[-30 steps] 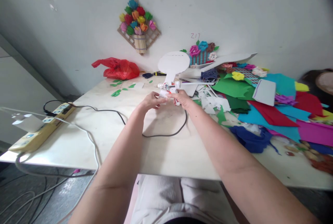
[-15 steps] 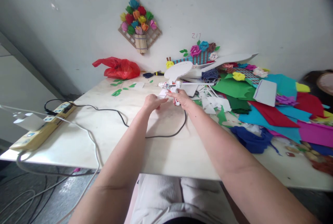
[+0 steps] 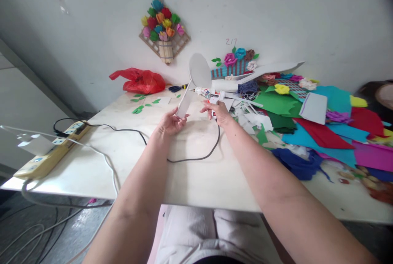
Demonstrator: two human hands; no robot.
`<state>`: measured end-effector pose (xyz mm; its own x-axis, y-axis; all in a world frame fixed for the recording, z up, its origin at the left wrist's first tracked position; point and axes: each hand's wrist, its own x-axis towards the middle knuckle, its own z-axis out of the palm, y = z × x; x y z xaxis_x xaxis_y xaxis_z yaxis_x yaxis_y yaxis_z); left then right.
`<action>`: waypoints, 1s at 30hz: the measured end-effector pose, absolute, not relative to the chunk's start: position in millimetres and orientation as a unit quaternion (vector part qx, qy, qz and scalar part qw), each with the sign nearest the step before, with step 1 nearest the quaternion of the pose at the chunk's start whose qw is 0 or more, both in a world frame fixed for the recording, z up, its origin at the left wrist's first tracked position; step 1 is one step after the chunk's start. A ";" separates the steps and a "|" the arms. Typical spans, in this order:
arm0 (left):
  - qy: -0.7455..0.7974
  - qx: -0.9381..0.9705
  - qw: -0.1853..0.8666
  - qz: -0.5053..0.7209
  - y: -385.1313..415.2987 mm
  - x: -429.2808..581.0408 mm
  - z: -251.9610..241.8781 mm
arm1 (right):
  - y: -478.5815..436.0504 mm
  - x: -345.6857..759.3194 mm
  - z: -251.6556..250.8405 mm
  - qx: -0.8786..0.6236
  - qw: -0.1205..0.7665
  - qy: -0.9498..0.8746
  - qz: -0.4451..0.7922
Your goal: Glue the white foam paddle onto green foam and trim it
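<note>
Left fingers [image 3: 181, 122] grip a paddle-shaped card [image 3: 199, 71]; right fingers [image 3: 209, 106] hold a glue gun [image 3: 215, 99] whose nozzle [image 3: 192, 90], if jogged, could smear the card.

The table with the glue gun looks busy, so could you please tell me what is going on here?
A person's right hand grips a glue gun, while the left hand holds a white paddle-shaped card by its narrow end. The nozzle is close to the card; whether they touch is unclear. Coloured sheets lie on the table to the right.
</note>
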<state>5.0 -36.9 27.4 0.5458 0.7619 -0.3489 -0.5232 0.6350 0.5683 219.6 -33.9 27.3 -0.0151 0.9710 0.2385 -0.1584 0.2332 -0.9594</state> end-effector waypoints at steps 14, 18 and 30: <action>0.204 0.113 0.882 0.410 -33.9 -3.5 18.3 | -42.2 217.2 28.1 -0.415 0.491 -0.598 0.478; 0.192 0.145 0.879 0.411 -32.1 -5.9 15.3 | -42.3 215.0 27.3 -0.400 0.487 -0.619 0.470; 0.183 0.177 0.882 0.395 -28.3 -8.7 11.8 | -45.9 206.9 29.8 -0.401 0.482 -0.641 0.442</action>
